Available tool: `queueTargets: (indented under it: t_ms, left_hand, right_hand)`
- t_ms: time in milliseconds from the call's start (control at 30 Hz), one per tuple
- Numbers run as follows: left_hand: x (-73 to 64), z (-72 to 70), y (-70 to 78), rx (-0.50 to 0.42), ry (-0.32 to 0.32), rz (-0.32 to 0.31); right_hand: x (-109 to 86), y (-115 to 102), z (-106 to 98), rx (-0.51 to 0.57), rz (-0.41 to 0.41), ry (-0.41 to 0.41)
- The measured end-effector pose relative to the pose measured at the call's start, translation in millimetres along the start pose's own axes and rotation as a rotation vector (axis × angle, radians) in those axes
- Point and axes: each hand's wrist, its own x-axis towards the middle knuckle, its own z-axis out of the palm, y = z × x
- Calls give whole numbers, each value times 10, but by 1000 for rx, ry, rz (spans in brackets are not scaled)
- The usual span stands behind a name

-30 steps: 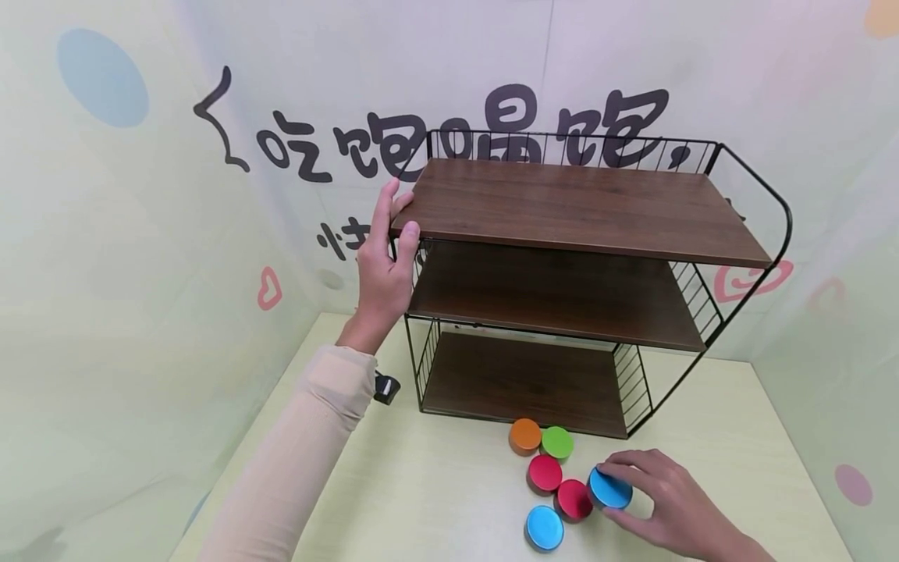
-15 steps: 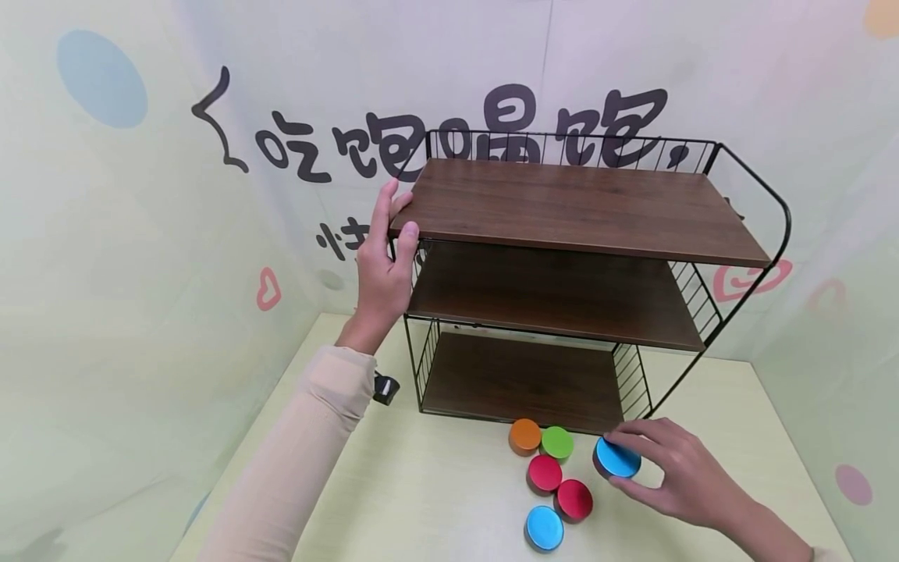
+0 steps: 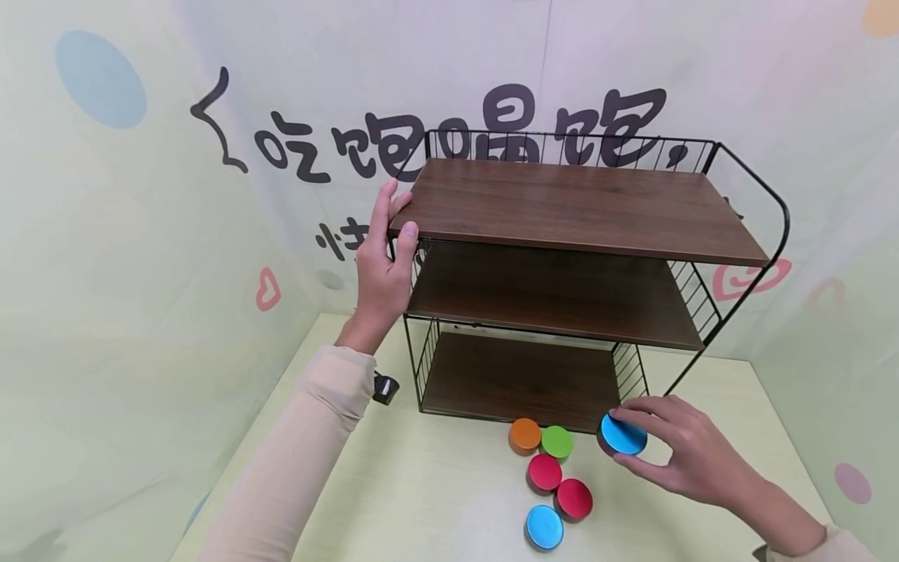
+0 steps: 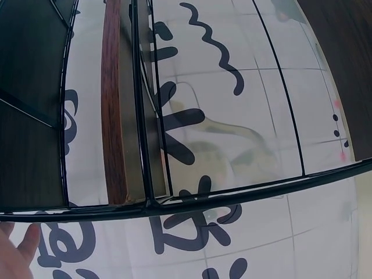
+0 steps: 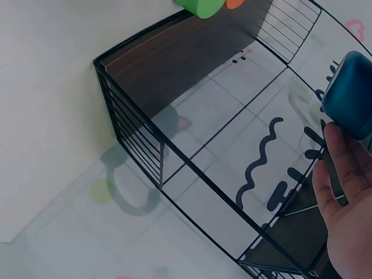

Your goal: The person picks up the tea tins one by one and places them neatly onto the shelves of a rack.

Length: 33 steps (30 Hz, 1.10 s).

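Closest on the pale table (image 3: 421, 499) stands a light-blue round tin (image 3: 544, 528), with a nearer red tin (image 3: 574, 500) just beside it, up and to the right. A farther red tin (image 3: 545, 474) adjoins that one at an angle. Right of these, the right hand (image 3: 691, 457) is clamped on a blue round tin (image 3: 623, 434), thumb on the near side and fingers on the far side. From the head view this tin overlaps the right front corner of the bottom shelf (image 3: 520, 378) (whether it is over the board or just in front, I cannot tell). A green tin (image 3: 557, 442) and an orange tin (image 3: 525, 435) sit side by side before that shelf's front edge, orange to the left.

A small black object (image 3: 385, 388) lies on the table beside the left arm, its details too small to read. The left hand (image 3: 382, 277) grips the left front corner of the top shelf (image 3: 583, 209), thumb against the front edge. The shelf belongs to a three-tier rack (image 3: 555, 293) of dark wooden boards in a black wire frame. Behind it, the whitish wall (image 3: 449, 47) bears large black Chinese characters (image 3: 509, 109).
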Motion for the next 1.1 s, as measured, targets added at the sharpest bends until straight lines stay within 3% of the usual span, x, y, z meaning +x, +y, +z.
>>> queueTargets:
  t_ms: [667,933,1100]
  left_hand:
    - [0,3,15,-5,-9,25]
    - [-1,6,18,-12,-1,-12]
    - [-2,8,23,-26,2,8]
  right_hand:
    - [232,88,-221,-10,-30,44]
    - [311,95,-308,-18,-26,49]
    - [365,90,-371,-18,-29,53]
